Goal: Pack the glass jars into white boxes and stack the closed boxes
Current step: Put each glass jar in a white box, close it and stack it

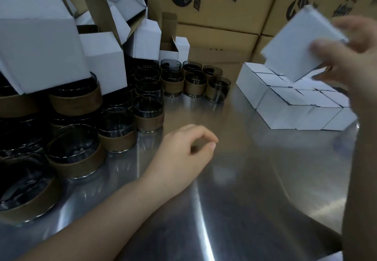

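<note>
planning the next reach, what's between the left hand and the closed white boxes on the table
Nothing but bare steel table lies between the left hand and the closed white boxes, as the head view shows. The right hand holds another box.

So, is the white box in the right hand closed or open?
Closed, it seems: the white box in the right hand shows flat faces, no raised flap; blur hides details.

My right hand [352,60] and the white box [293,44] it grips are blurred, the hand cropped by the right edge. Glass jars [73,154] run off the left edge.
</note>
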`<state>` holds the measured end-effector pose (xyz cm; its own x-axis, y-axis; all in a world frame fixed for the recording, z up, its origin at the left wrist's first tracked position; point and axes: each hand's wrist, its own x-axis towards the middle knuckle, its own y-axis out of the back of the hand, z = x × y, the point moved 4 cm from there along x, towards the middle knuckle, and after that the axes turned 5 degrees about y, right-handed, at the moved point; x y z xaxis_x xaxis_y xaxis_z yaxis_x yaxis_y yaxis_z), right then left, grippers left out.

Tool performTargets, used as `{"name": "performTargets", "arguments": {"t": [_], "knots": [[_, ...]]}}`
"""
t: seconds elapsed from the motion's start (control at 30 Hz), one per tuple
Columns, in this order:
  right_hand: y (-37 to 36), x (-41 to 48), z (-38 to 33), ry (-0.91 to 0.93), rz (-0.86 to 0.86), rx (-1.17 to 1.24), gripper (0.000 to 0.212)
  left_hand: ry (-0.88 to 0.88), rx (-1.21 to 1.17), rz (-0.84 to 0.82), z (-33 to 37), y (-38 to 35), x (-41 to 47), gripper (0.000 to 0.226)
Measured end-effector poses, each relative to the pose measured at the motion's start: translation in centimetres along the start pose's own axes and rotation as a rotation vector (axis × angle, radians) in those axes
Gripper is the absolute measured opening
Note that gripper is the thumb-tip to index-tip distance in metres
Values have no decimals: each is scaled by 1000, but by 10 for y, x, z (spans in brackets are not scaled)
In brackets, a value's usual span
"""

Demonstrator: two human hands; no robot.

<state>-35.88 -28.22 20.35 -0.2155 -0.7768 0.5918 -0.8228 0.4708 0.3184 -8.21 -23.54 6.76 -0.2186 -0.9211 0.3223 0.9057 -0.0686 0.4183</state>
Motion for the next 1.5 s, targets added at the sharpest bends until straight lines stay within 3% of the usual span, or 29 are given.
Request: {"name": "performTargets", "arguments": {"t": [0.07, 0.33, 0.93, 1.2, 1.33, 1.4, 1.5], "knots": [[34, 19, 34, -186, 172, -48, 57, -56, 66, -38, 5, -3, -4, 12], [74, 35, 108, -312, 361, -347, 89, -235, 230, -249, 21, -17, -16, 17], [70, 73, 146, -406, 365, -530, 79, -175, 221, -276, 14, -16, -14, 13], [68, 75, 145, -439, 326, -622, 89, -167, 226, -285, 14, -16, -14, 13], [51, 68, 120, -322, 421, -661, 82, -169, 234, -284, 15, -16, -14, 14], [30, 64, 94, -143, 467, -655, 70, -173, 236, -284, 14, -16, -14, 14], [-22, 54, 51, 148, 345, -584, 44, -172, 230, -281, 14, -16, -14, 13]]}}
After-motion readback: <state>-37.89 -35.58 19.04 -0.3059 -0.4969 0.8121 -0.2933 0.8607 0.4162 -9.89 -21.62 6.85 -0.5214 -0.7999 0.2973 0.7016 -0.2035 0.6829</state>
